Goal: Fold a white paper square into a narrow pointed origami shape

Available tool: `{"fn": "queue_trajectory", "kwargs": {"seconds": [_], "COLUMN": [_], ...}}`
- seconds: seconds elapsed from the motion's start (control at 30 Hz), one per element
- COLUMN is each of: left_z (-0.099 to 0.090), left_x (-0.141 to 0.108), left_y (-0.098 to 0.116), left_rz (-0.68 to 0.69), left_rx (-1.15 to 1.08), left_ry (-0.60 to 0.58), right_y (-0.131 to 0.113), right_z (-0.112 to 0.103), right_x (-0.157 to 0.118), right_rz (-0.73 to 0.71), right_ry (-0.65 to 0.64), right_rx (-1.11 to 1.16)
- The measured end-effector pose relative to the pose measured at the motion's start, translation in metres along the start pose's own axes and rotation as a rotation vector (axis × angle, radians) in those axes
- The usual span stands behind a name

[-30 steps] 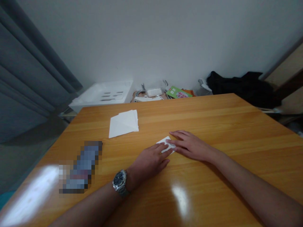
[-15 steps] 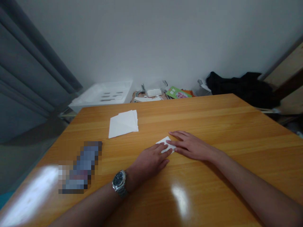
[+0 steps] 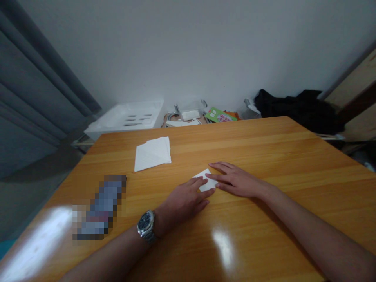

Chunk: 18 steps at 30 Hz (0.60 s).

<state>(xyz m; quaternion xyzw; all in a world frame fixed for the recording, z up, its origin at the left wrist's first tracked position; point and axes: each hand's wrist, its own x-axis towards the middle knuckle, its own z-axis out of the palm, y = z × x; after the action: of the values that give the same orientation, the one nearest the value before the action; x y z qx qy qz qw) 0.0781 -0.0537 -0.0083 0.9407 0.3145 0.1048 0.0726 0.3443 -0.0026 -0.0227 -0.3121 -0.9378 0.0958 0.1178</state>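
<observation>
A small white folded paper [image 3: 210, 183] lies flat on the wooden table [image 3: 249, 145] between my hands. My left hand [image 3: 188, 197], with a metal watch on its wrist, rests on the paper's left and near side, its fingers spread. From the right, my right hand [image 3: 236, 181] touches the same paper with its fingertips, fingers stretched apart. Part of the paper is hidden under the fingers. Farther back to the left lie several overlapping white sheets [image 3: 152, 153].
A blurred-out, phone-shaped object [image 3: 102, 205] lies at the left of the table. Beyond the far edge are a white foam tray [image 3: 126, 113], a green booklet [image 3: 219, 115] and black cloth [image 3: 299, 109]. A grey curtain hangs at the left.
The fingers of my left hand have shifted slightly on the small paper, uncovering a little more of its middle. My right hand has hardly moved.
</observation>
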Motion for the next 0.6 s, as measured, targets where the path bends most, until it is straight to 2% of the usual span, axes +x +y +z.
{"fn": "queue_trajectory", "kwargs": {"seconds": [0.4,0.6], "left_z": [0.0039,0.0063], "left_x": [0.0006,0.0000], "left_y": [-0.0014,-0.0025], "left_rz": [-0.037,-0.045], "left_rx": [-0.058,-0.076], "left_ry": [-0.016,-0.017], "right_y": [0.0053,0.0039], "right_z": [0.0013,-0.0051], "right_x": [-0.0024,-0.0031], "right_rz": [-0.006,-0.014], "right_ry": [-0.083,-0.124], "right_rx": [-0.004,0.036]}}
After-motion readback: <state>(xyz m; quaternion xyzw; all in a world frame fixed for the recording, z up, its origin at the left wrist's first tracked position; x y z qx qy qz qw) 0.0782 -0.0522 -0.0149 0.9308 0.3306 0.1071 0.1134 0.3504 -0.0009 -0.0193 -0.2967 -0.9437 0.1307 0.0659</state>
